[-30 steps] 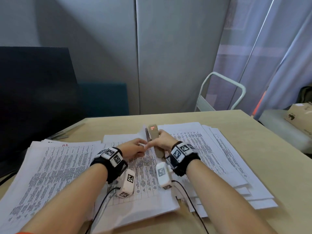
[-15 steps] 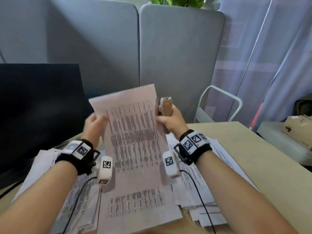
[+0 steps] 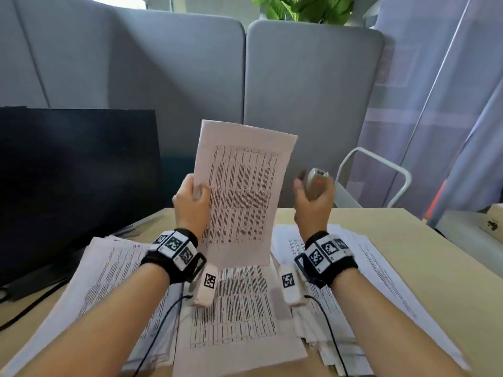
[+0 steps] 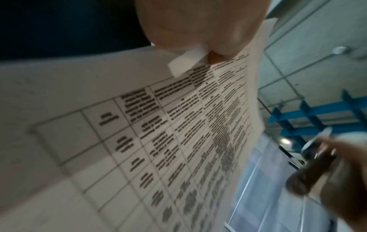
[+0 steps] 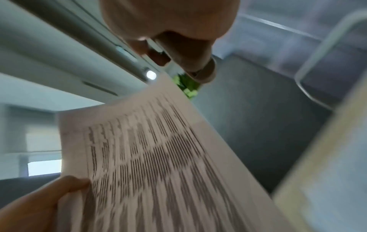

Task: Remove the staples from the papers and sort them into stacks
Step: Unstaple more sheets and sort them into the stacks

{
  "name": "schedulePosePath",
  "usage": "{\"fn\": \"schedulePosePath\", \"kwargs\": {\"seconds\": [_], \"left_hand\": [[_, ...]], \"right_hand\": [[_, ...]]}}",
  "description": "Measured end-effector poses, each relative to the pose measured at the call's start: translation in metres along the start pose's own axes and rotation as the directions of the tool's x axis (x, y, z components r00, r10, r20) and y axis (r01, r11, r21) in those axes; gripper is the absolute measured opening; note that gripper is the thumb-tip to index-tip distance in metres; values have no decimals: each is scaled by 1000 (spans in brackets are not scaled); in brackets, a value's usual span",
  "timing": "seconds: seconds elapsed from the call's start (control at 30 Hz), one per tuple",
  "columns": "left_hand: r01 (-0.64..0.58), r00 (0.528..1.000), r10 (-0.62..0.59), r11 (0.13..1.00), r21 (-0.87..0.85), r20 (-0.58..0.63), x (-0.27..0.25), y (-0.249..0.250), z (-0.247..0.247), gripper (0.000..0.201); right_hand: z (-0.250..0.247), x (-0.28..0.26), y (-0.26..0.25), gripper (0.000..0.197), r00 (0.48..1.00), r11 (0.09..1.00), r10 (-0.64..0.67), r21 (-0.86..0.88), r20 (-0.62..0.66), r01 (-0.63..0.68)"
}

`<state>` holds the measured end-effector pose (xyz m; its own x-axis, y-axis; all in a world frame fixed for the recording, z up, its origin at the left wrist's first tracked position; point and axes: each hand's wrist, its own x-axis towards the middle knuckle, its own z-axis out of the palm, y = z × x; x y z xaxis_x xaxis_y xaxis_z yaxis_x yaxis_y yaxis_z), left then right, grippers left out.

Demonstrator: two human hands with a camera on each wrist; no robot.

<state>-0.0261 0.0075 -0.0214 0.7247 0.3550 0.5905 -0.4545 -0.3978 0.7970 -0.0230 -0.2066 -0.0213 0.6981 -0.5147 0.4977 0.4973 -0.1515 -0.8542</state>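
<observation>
Sheet (image 3: 242,191) stands upright, pinched at its edge by my left hand (image 3: 192,202) for inspection; my right hand (image 3: 313,202) grips the staple remover (image 3: 315,180), apparently clear of the paper.

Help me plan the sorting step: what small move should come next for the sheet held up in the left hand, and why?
Probably lower the sheet onto one of the stacks on the table. The left hand alone pinches its edge, lifted clear of the papers below. The right hand has let go and holds only the staple remover, so the sheet looks freed and ready to sort.
</observation>
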Motion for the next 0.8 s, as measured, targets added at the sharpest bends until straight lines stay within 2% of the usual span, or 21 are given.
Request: {"fn": "schedulePosePath", "kwargs": {"seconds": [0.07,0.23,0.33,0.37,0.43,0.5,0.73,0.8], "left_hand": [[-37,999,35,997,61,36,14,18,1,14],[-71,987,64,996,45,149,18,56,19,23],[-89,978,83,996,22,194,13,76,30,19],[-88,973,81,996,22,215,12,81,34,18],[-105,964,92,994,36,250,7,90,41,17],[-145,954,127,988,46,273,1,99,46,23],[-213,929,204,977,-7,309,-24,120,62,27],[-180,924,189,982,-58,331,-30,124,70,23]], "right_hand": [[0,21,-42,23,986,989,-135,50,-97,140],[14,67,-145,21,953,908,-202,322,-227,269],[27,82,-165,38,963,917,-227,303,-145,261],[30,84,-167,38,970,929,-222,282,-94,240],[36,86,-165,26,983,943,-186,279,-3,180],[38,88,-168,24,985,939,-154,322,82,120],[24,102,-178,38,985,971,-151,203,89,130],[18,105,-178,38,981,972,-150,201,122,124]]}}
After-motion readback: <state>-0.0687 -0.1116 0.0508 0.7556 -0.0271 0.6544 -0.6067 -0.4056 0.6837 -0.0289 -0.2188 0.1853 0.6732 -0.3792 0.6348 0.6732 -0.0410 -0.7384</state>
